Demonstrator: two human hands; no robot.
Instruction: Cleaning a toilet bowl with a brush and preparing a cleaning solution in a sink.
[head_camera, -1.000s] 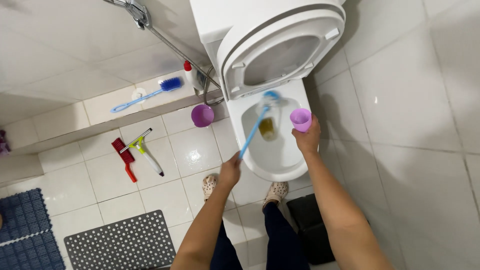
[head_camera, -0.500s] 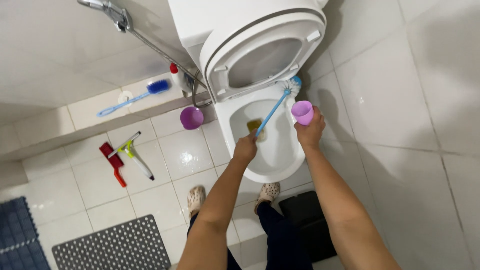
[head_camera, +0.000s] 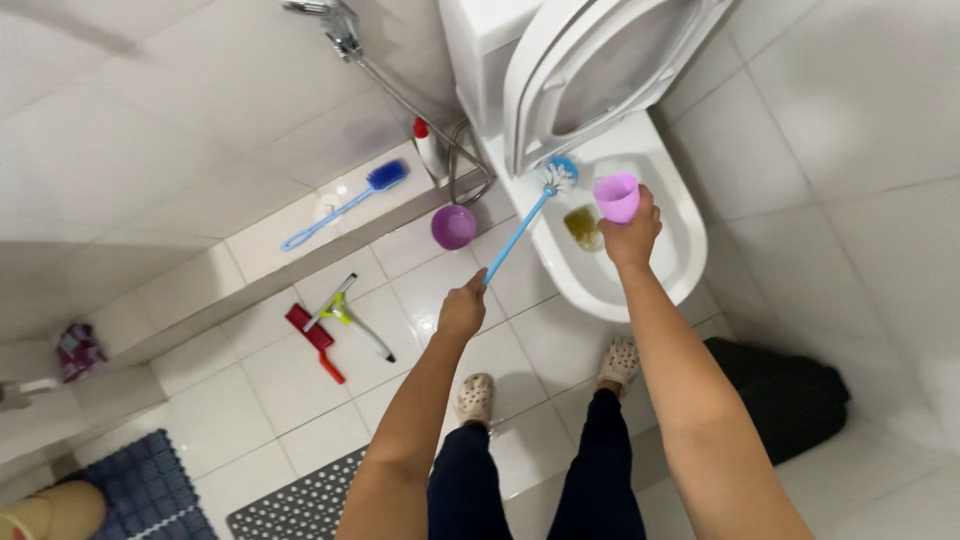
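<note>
My left hand (head_camera: 463, 311) grips the end of a blue toilet brush (head_camera: 520, 228), whose white and blue bristle head rests against the left rim of the white toilet bowl (head_camera: 680, 262). My right hand (head_camera: 628, 237) holds a small purple cup (head_camera: 616, 197) upright over the bowl. Yellowish-brown water sits at the bottom of the bowl. The toilet lid and seat (head_camera: 590, 70) stand raised against the cistern.
A purple bowl (head_camera: 453, 227) sits on the tiled floor left of the toilet. A second blue brush (head_camera: 345, 205) lies on a low ledge. A red squeegee (head_camera: 316, 342) and a white scraper (head_camera: 352, 327) lie on the floor. Grey (head_camera: 300, 505) and blue (head_camera: 145, 490) mats lie near my feet, a black mat (head_camera: 790, 395) at right.
My left hand has swung the brush to the left, its head going from the bowl's far right rim to the left rim. The view has shifted, so the toilet sits further right.
</note>
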